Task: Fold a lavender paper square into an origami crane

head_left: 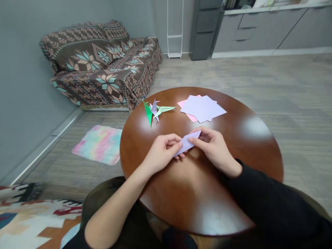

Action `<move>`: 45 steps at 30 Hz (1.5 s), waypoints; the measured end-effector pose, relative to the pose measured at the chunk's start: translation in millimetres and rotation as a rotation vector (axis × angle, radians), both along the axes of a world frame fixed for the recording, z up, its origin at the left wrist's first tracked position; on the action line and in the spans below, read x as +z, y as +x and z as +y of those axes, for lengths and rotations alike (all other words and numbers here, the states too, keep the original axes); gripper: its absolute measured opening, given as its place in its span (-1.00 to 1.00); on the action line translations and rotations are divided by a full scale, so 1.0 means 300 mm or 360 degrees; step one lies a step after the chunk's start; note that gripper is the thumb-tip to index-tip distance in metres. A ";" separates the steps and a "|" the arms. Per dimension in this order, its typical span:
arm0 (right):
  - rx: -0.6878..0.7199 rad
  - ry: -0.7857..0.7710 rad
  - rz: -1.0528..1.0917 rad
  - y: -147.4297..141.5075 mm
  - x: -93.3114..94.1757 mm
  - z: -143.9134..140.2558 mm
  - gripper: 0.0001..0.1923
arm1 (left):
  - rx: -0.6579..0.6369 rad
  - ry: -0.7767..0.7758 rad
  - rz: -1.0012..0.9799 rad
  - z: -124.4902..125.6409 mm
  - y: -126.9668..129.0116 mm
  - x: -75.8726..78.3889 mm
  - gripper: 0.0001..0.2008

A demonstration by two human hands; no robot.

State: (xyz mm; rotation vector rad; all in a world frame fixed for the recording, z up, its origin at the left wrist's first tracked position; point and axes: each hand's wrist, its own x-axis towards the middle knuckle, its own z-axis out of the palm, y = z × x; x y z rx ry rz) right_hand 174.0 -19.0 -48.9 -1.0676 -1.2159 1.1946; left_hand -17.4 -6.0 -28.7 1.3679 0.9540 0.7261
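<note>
A folded lilac paper (187, 142) is held just above the round brown table (241, 152) by both hands. My left hand (162, 152) pinches its left end between thumb and fingers. My right hand (215, 148) pinches its right part, thumb on top. Farther back lies a loose stack of lilac and pink paper sheets (202, 108). To its left rest several folded paper figures (155, 110), one dark green, one lilac, one pale green.
A sofa under a patterned brown blanket (103, 62) stands at the back left against the grey wall. A pastel fluffy mat (100, 143) lies on the floor left of the table. Grey cabinets (259, 27) line the far wall. A patterned rug (31, 218) sits bottom left.
</note>
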 end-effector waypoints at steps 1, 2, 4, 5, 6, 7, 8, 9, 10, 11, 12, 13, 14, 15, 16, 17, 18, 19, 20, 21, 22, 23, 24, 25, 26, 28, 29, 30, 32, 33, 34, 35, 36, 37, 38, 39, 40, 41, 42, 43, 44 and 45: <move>0.0025 -0.0040 -0.0028 0.001 0.002 -0.001 -0.79 | -0.0016 0.0023 0.0033 0.000 -0.002 0.002 -0.78; 0.0027 -0.0065 -0.0058 0.001 0.003 -0.002 -0.80 | -0.0028 0.0046 0.0060 -0.001 -0.004 0.002 -0.79; -0.0032 -0.0101 -0.0067 0.003 0.002 -0.001 -0.82 | -0.0049 0.0084 0.0089 -0.001 -0.008 0.001 -0.80; -0.0079 -0.0116 -0.0050 0.004 -0.002 0.002 -0.82 | -0.0054 0.0101 0.0093 0.000 -0.010 0.000 -0.81; -0.0132 -0.0128 -0.0026 0.006 -0.006 0.007 -0.83 | -0.0051 0.0117 0.0094 0.000 -0.011 -0.001 -0.81; -0.0188 -0.0130 -0.0003 0.009 -0.010 0.012 -0.83 | -0.0039 0.0126 0.0089 0.001 -0.011 -0.003 -0.81; -0.0246 -0.0117 0.0014 0.013 -0.013 0.017 -0.82 | -0.0018 0.0130 0.0082 0.002 -0.012 -0.004 -0.81; -0.0301 -0.0088 0.0020 0.017 -0.014 0.021 -0.82 | 0.0006 0.0132 0.0078 0.003 -0.012 -0.006 -0.81; -0.0349 -0.0054 0.0014 0.021 -0.013 0.024 -0.82 | 0.0030 0.0135 0.0079 0.005 -0.012 -0.008 -0.81; -0.0379 -0.0009 -0.0012 0.025 -0.009 0.024 -0.84 | 0.0047 0.0144 0.0086 0.007 -0.012 -0.010 -0.81; -0.0382 0.0053 -0.0061 0.028 -0.002 0.021 -0.86 | 0.0055 0.0159 0.0096 0.008 -0.013 -0.012 -0.80; -0.0343 0.0125 -0.0139 0.031 0.006 0.016 -0.89 | 0.0052 0.0179 0.0106 0.009 -0.013 -0.014 -0.80; -0.0250 0.0209 -0.0259 0.033 0.014 0.010 -0.90 | 0.0038 0.0192 0.0113 0.010 -0.014 -0.015 -0.79; -0.0129 0.0280 -0.0376 0.035 0.022 0.003 -0.90 | 0.0018 0.0192 0.0111 0.011 -0.016 -0.016 -0.79; 0.0003 0.0312 -0.0472 0.036 0.028 -0.002 -0.90 | 0.0002 0.0174 0.0095 0.011 -0.018 -0.016 -0.78; 0.0098 0.0323 -0.0531 0.038 0.033 -0.006 -0.89 | -0.0002 0.0139 0.0066 0.012 -0.021 -0.016 -0.77; 0.0137 0.0305 -0.0541 0.040 0.034 -0.008 -0.89 | 0.0017 0.0085 0.0012 0.012 -0.025 -0.016 -0.74; 0.0112 0.0280 -0.0512 0.041 0.033 -0.007 -0.88 | 0.0060 0.0018 -0.0072 0.013 -0.028 -0.015 -0.68; 0.0027 0.0260 -0.0453 0.043 0.030 -0.003 -0.87 | 0.0125 -0.0051 -0.0176 0.014 -0.031 -0.014 -0.62; -0.0086 0.0244 -0.0382 0.044 0.026 0.002 -0.87 | 0.0203 -0.0104 -0.0291 0.015 -0.032 -0.014 -0.57; -0.0204 0.0226 -0.0304 0.044 0.022 0.008 -0.87 | 0.0282 -0.0127 -0.0395 0.016 -0.033 -0.014 -0.54; -0.0307 0.0209 -0.0221 0.043 0.017 0.013 -0.86 | 0.0348 -0.0109 -0.0471 0.014 -0.031 -0.014 -0.51; -0.0387 0.0188 -0.0135 0.042 0.014 0.018 -0.84 | 0.0395 -0.0049 -0.0503 0.012 -0.027 -0.014 -0.46; -0.0437 0.0166 -0.0059 0.039 0.011 0.021 -0.83 | 0.0423 0.0039 -0.0491 0.008 -0.022 -0.015 -0.38; -0.0458 0.0147 0.0003 0.034 0.010 0.022 -0.81 | 0.0424 0.0135 -0.0454 0.002 -0.015 -0.016 -0.30; -0.0439 0.0136 0.0071 0.023 0.012 0.019 -0.78 | 0.0350 0.0276 -0.0371 -0.011 -0.001 -0.017 -0.30; -0.0407 0.0146 0.0063 0.017 0.013 0.015 -0.77 | 0.0282 0.0314 -0.0339 -0.017 0.005 -0.017 -0.38; -0.0372 0.0166 0.0034 0.011 0.016 0.010 -0.77 | 0.0220 0.0337 -0.0309 -0.021 0.009 -0.016 -0.49; -0.0306 0.0219 -0.0054 0.000 0.020 -0.001 -0.79 | 0.0160 0.0375 -0.0248 -0.024 0.011 -0.015 -0.70; -0.0279 0.0247 -0.0096 -0.004 0.023 -0.007 -0.80 | 0.0176 0.0392 -0.0219 -0.022 0.010 -0.013 -0.77; -0.0251 0.0270 -0.0122 -0.006 0.024 -0.012 -0.81 | 0.0218 0.0406 -0.0202 -0.019 0.007 -0.012 -0.81; -0.0214 0.0287 -0.0123 -0.008 0.026 -0.017 -0.82 | 0.0276 0.0418 -0.0205 -0.016 0.004 -0.010 -0.82; -0.0165 0.0298 -0.0103 -0.008 0.027 -0.021 -0.82 | 0.0331 0.0424 -0.0226 -0.013 0.001 -0.009 -0.83; -0.0111 0.0303 -0.0076 -0.006 0.028 -0.025 -0.82 | 0.0374 0.0418 -0.0250 -0.010 -0.002 -0.007 -0.83; -0.0061 0.0309 -0.0053 -0.005 0.029 -0.028 -0.81 | 0.0408 0.0406 -0.0274 -0.009 -0.004 -0.006 -0.82; -0.0019 0.0313 -0.0042 -0.002 0.029 -0.031 -0.79 | 0.0431 0.0393 -0.0297 -0.008 -0.005 -0.004 -0.82; 0.0010 0.0319 -0.0047 0.000 0.028 -0.033 -0.79 | 0.0440 0.0383 -0.0313 -0.008 -0.006 -0.003 -0.83; 0.0027 0.0323 -0.0067 0.002 0.028 -0.034 -0.81 | 0.0444 0.0380 -0.0326 -0.009 -0.006 -0.002 -0.84; 0.0034 0.0325 -0.0097 0.004 0.027 -0.035 -0.83 | 0.0447 0.0383 -0.0340 -0.010 -0.005 -0.001 -0.84; 0.0036 0.0325 -0.0127 0.004 0.027 -0.035 -0.86 | 0.0451 0.0392 -0.0355 -0.011 -0.005 -0.001 -0.85; 0.0034 0.0327 -0.0146 0.004 0.027 -0.035 -0.88 | 0.0451 0.0401 -0.0370 -0.012 -0.004 -0.001 -0.85; 0.0026 0.0331 -0.0153 0.004 0.027 -0.035 -0.89 | 0.0443 0.0407 -0.0380 -0.013 -0.003 -0.001 -0.85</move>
